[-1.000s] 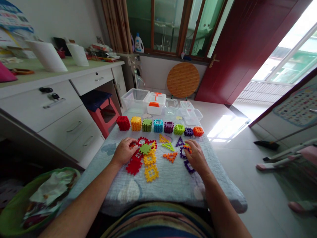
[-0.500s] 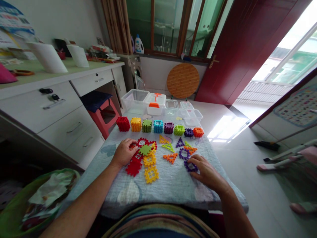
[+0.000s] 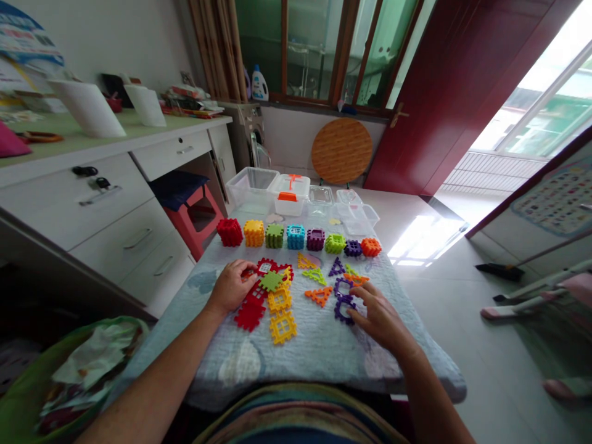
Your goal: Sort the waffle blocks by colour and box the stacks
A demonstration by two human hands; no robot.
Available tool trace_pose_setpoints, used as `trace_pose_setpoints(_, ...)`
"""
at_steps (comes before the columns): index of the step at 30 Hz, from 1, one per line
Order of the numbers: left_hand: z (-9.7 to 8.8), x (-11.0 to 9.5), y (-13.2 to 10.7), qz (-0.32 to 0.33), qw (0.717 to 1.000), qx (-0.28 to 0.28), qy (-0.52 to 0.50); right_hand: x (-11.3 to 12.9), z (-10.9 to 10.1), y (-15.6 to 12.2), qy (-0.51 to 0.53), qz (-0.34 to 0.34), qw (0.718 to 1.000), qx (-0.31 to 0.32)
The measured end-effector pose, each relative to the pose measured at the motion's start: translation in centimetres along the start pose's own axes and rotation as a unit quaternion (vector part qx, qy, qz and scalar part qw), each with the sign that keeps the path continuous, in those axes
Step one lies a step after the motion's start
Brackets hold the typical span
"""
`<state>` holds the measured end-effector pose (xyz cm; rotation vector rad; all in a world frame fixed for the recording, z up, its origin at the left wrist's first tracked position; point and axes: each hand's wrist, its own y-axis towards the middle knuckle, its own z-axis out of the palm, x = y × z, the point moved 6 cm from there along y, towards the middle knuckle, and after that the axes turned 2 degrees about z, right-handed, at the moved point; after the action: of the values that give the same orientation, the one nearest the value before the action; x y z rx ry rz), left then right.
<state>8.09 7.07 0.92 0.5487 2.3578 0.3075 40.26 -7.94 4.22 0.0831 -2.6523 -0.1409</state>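
My left hand [image 3: 232, 287] rests on the cloth with fingers loosely bent, thumb apart from them, at the left edge of the red building tiles [image 3: 250, 314]. A green tile [image 3: 271, 281] lies over the red ones, and yellow window tiles [image 3: 283, 327] run down beside them. Thumb and fingers spread, my right hand [image 3: 380, 317] is at the right edge of two purple frame tiles. The upper purple tile [image 3: 339, 287] and the lower purple tile [image 3: 340, 311] lie one below the other; whether they interlock I cannot tell. An orange triangle [image 3: 319, 296] lies left of them.
Stacks of tiles sorted by colour, from a red stack [image 3: 230, 232] to an orange stack [image 3: 370, 247], line the far part of the table. Behind them stand clear plastic boxes [image 3: 252, 188]. More triangles, including a lime triangle [image 3: 314, 275], lie mid-table.
The lower purple tile has shifted left, to just under the upper one. My right hand's fingers have spread at the tiles' right edge. My left hand stays put.
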Motion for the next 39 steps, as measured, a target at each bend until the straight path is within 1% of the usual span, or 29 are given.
trace_pose_setpoints(3, 0.0, 0.0, 0.0, 0.001, 1.0, -0.001, 0.004, 0.3, 0.2, -0.3, -0.025, -0.011, 1.0, 0.015)
trace_pose_setpoints(8, 0.1, 0.1, 0.0, 0.003, 1.0, 0.006, 0.005, 1.2, 0.5, -0.2, -0.055, 0.004, 0.997, 0.047)
trace_pose_setpoints(16, 0.2, 0.2, 0.0, 0.007, 1.0, 0.009, 0.007, 2.1, 0.7, -0.5, -0.055, 0.02, 0.995, 0.081)
trace_pose_setpoints(18, 0.2, 0.2, 0.0, 0.007, 1.0, 0.009, 0.005, 2.0, 0.6, -0.5, -0.045, 0.018, 0.996, 0.076)
trace_pose_setpoints(20, 0.2, 0.3, 0.0, 0.007, 1.0, 0.009, 0.005, 1.9, 0.3, -0.1, -0.038, 0.009, 0.998, 0.052)
trace_pose_setpoints(23, 0.2, 0.3, 0.0, 0.006, 1.0, 0.008, 0.006, 1.1, -0.4, 1.3, -0.046, 0.005, 0.999, 0.004)
trace_pose_setpoints(25, 0.2, 0.3, 0.0, 0.005, 1.0, 0.008, 0.006, 0.5, -0.5, 2.4, -0.06, 0.009, 0.998, -0.007)
trace_pose_setpoints(30, 0.2, 0.3, 0.0, 0.006, 1.0, 0.011, 0.003, -0.2, 0.2, 4.0, -0.084, 0.008, 0.996, 0.013)
trace_pose_setpoints(34, 0.2, 0.3, 0.0, 0.005, 1.0, 0.011, 0.004, -0.3, 0.8, 4.0, -0.091, 0.013, 0.995, 0.039)
trace_pose_setpoints(39, 0.2, 0.2, 0.0, 0.004, 1.0, 0.011, 0.001, -0.4, 1.0, 4.2, -0.096, 0.01, 0.994, 0.05)
